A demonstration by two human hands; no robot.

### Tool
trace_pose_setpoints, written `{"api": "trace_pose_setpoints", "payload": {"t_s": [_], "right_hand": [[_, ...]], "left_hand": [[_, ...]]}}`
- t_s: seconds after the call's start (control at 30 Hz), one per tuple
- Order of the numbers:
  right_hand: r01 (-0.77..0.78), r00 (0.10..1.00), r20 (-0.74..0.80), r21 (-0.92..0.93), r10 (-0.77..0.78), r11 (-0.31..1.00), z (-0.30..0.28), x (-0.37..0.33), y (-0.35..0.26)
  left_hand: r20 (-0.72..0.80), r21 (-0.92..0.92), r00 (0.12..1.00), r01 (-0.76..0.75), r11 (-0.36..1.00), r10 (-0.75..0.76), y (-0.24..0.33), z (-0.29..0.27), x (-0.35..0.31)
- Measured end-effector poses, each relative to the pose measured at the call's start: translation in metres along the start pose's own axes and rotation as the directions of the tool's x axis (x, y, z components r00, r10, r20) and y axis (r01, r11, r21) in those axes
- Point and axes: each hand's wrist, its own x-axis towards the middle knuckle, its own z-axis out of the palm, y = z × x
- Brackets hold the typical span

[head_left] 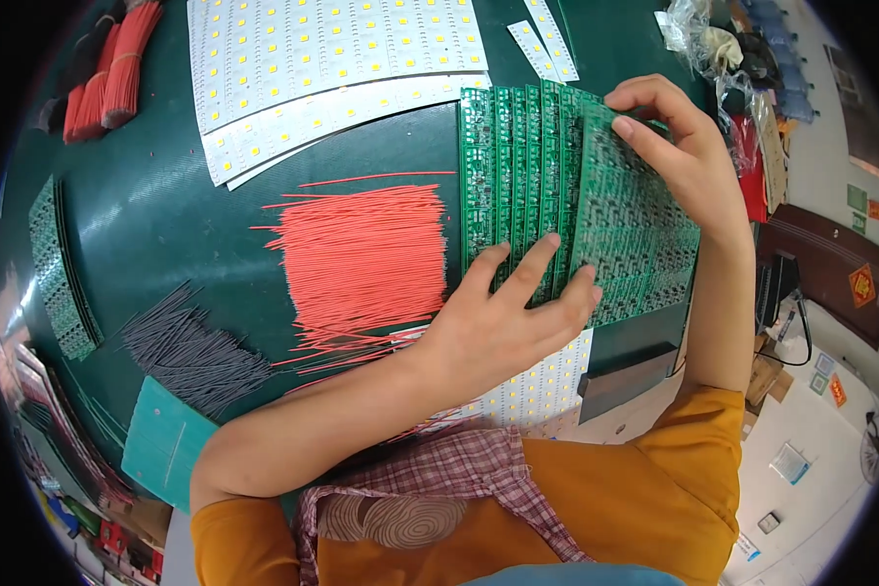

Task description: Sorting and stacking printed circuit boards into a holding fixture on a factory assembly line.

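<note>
Several green circuit board panels [477, 166] lie overlapped like a fan right of centre, their faces covered with small dark parts. At the right of the fan, one panel [623, 220] is pinched at its upper edge between the thumb and fingers of my right hand [689, 146]. My left hand [513, 317] rests with spread fingertips on the lower part of the fanned panels. To the left of that hand lies a wide pile of red wires [361, 254], its lower edge partly behind my left forearm.
White LED panels [342, 59] and two LED strips [542, 44] lie at the back. On the left are black wires [195, 352], a green board stack [59, 269], bundled red wires [122, 83] and a teal plate [166, 439]. Another LED panel [547, 386] lies near my body.
</note>
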Motion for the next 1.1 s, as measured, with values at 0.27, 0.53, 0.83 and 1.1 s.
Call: {"api": "trace_pose_setpoints", "payload": {"t_s": [0.27, 0.53, 0.83, 1.1], "right_hand": [[-0.036, 0.997, 0.066, -0.048, 0.039, 0.998, 0.003, 0.01, -0.009], [0.196, 0.979, -0.012, -0.242, -0.205, 0.95, 0.006, 0.013, -0.009], [0.062, 0.994, 0.094, 0.025, -0.064, 0.998, 0.012, 0.02, -0.006], [0.013, 1.0, -0.024, 0.03, -0.013, 0.999, 0.022, 0.028, -0.015]], "left_hand": [[-0.037, 0.003, 0.999, 0.025, 1.0, -0.025, 0.003, 0.002, 0.0], [-0.03, -0.008, 0.999, 0.029, 1.0, -0.029, 0.005, 0.004, -0.001], [-0.061, -0.027, 0.997, 0.047, 0.999, -0.049, 0.004, 0.006, 0.0], [-0.063, 0.004, 0.997, 0.034, 0.999, -0.033, 0.004, 0.005, 0.0]]}}
